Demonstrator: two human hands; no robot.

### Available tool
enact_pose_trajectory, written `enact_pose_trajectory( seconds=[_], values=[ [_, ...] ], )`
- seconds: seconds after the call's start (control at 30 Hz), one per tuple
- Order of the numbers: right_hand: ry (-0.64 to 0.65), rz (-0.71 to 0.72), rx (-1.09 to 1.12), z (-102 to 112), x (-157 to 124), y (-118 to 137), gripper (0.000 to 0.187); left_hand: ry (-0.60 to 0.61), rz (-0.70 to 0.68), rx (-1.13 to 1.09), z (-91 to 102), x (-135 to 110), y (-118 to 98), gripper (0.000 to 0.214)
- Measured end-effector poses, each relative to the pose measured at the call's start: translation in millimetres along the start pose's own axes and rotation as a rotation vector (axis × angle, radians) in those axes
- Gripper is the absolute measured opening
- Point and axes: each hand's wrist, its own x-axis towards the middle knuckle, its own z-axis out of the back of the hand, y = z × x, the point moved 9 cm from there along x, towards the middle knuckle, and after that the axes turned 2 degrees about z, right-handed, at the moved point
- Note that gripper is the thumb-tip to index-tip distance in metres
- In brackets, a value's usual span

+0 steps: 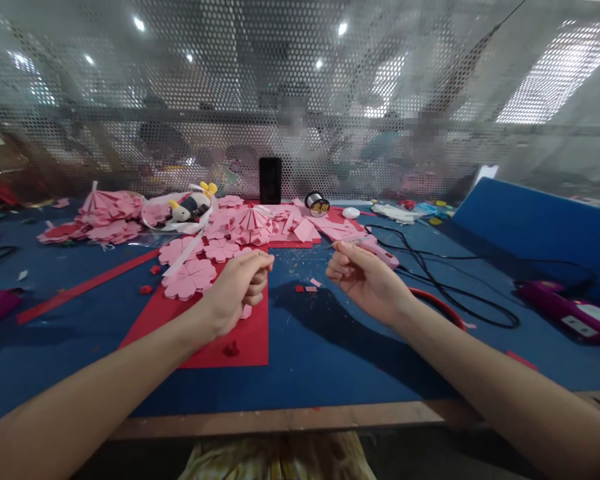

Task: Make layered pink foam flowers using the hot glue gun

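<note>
My left hand (243,287) is closed in a pinch above the red paper sheet (240,355). Facing it across a gap, my right hand (363,275) is pinched too, over the blue tabletop (305,360). Whatever the fingertips hold, if anything, is too fine to see. Flat pink paper flowers (189,279) lie just left of my left hand. Behind them stands a folded pink paper flower (253,227). A pink glue gun (380,252) rests right behind my right hand. Farther back is a spool of clear line (317,205).
A black phone (270,180) stands against the perforated screen (230,80). Black cables (430,273) loop on the right near a purple power strip (575,313) and a blue board (540,230). More pink paper flowers (107,213), a plush toy (193,207) and a red strip (87,287) lie left.
</note>
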Motion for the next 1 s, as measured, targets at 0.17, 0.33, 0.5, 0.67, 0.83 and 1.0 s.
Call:
enact_pose_trajectory(
  seconds=[0.17,0.33,0.5,0.67,0.83,1.0],
  values=[
    [0.003,-0.005,0.023,-1,0,-2,0.018,-0.152,-0.114,0.212,16.0,5,-1,0.025],
    [0.015,-0.034,0.041,-1,0,-5,0.017,-0.191,-0.276,0.468,17.2,5,-12,0.023],
    [0.042,-0.026,0.07,-6,-2,-2,0.016,-0.192,-0.276,0.43,19.7,8,-9,0.024],
    [0.06,0.005,0.065,-11,-5,2,0.017,-0.176,-0.27,0.507,14.5,2,-10,0.026],
    [0.095,-0.024,0.159,-13,-7,2,0.017,-0.177,-0.343,0.587,6.8,-6,-21,0.021],
    [0.111,-0.003,0.219,-14,-7,8,0.012,-0.177,-0.343,0.455,10.4,-1,-18,0.021]
  ],
)
